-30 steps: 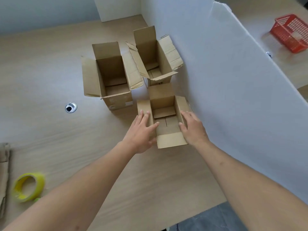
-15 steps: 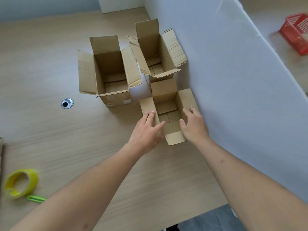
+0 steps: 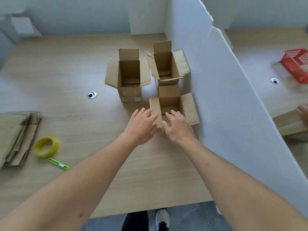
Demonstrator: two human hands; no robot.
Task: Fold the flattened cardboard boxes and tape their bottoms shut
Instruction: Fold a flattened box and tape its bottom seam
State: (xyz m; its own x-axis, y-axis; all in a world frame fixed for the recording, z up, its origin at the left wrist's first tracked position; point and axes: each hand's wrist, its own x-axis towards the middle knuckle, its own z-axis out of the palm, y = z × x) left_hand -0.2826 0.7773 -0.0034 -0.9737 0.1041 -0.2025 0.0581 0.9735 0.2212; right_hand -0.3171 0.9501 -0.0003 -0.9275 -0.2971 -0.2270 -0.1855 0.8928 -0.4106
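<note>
At the near edge of the table (image 3: 150, 180) a dark trouser leg and a white shoe (image 3: 162, 219) show on the grey floor. Two bare forearms reach out over the wood toward the nearest box (image 3: 171, 104), which stands upright with its top flaps spread, just beside the white partition (image 3: 225, 105). The left hand (image 3: 141, 126) lies against the box's left flap, its fingers (image 3: 150, 116) straight and slightly spread, curled round nothing. The right hand (image 3: 177, 126) covers the box's near flap and open mouth, fingers likewise extended and relaxed; whether they press the cardboard or hang just above it I cannot tell. Well to the left of this box, near the table's left edge, lie a green utility knife (image 3: 59, 163), a roll of yellow tape (image 3: 46, 146) just beyond it, and a stack of flattened boxes (image 3: 16, 135) beside the tape. Beyond the nearest box, touching or almost touching its far flap, stands a second open box (image 3: 166, 64), also close to the partition; to the left of that one stands a third open box (image 3: 129, 75), flaps up. A round cable grommet (image 3: 92, 95) sits in the table left of the third box. Past the partition, on another table, are a red plastic basket (image 3: 296, 64), a second grommet (image 3: 274, 80), and another person's hand (image 3: 303, 111) resting on cardboard at the right edge.
</note>
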